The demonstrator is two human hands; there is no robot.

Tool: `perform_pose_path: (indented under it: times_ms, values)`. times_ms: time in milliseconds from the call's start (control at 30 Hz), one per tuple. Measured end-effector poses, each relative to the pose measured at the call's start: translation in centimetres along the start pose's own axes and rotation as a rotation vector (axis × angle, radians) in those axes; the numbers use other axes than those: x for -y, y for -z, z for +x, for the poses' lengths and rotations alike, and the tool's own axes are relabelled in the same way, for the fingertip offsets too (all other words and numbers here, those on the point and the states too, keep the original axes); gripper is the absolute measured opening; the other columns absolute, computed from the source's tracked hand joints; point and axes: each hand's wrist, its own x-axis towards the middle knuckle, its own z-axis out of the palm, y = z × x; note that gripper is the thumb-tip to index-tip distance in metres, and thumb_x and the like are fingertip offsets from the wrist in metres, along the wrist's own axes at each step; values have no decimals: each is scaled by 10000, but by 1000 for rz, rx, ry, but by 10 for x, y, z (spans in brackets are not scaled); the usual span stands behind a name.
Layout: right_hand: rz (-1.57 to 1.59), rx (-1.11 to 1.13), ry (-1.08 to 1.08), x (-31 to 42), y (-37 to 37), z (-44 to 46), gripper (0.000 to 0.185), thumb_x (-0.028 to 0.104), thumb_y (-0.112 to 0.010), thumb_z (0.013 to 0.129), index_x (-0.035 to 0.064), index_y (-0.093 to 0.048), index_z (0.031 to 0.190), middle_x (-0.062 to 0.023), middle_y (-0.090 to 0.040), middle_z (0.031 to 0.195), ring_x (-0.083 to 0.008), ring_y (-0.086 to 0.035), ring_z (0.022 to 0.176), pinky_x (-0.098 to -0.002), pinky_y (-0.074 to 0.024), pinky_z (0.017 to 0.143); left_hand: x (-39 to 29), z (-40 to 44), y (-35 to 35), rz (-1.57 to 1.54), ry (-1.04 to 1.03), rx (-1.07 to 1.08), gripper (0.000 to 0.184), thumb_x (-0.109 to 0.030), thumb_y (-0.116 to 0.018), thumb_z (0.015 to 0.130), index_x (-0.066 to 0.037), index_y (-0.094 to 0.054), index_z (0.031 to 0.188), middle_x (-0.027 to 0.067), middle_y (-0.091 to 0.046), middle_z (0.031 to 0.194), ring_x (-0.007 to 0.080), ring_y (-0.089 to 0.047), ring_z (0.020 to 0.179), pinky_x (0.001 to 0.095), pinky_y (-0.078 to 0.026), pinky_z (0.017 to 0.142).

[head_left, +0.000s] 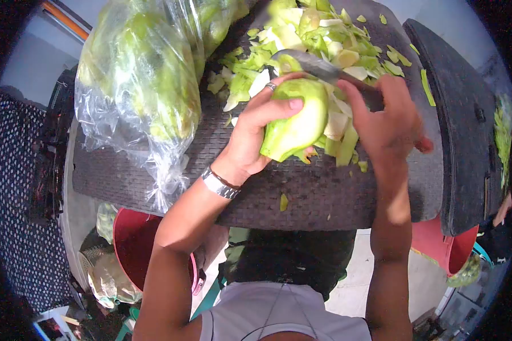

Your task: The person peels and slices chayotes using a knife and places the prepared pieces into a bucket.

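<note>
My left hand (253, 131) is closed around a partly peeled green mango (301, 122), with the thumb across its near face. Pale flesh shows on its right side, and green skin is left along the edges. In my right hand (389, 116) is a knife (313, 65), its blade pointing left just beyond the top of the fruit. Whether the blade touches the fruit I cannot tell. Beyond both hands lies a heap of green and whitish peelings (347, 42) on the dark woven-textured table (256, 202).
A clear plastic bag (145, 85) of green fruit takes up the table's left side. A dark panel (458, 125) stands along the right edge. Below the table are a red bucket (133, 241) on the left and another red container (458, 250) on the right.
</note>
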Motion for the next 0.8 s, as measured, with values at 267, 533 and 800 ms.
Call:
perform_pose_path:
  times_ms: [267, 533, 800]
  values:
    - [14, 229, -382, -9, 3, 5, 518, 520, -841, 804, 39, -646, 799, -115, -644, 717, -295, -646, 640, -426, -503, 627, -6, 5, 8, -151, 31, -116, 491, -354, -526, 1013, -4, -548, 1357, 190, -712, 1139, 351, -728, 974, 462, -627, 763]
    - [590, 851, -432, 37, 13, -10, 537, 478, -865, 802, -10, -648, 862, -57, -580, 695, -144, -535, 650, -347, -452, 601, 5, 7, 13, -402, -56, -158, 423, -349, -478, 1052, -49, -585, 1331, 121, -682, 1247, 248, -663, 1146, 416, -538, 998]
    - [571, 804, -199, 55, 10, -25, 493, 380, -917, 743, 13, -598, 820, -59, -583, 668, -156, -568, 609, -333, -471, 593, 1, 6, 11, -427, -5, -84, 431, -369, -453, 1084, -58, -592, 1348, 119, -716, 1201, 256, -709, 1084, 415, -575, 970]
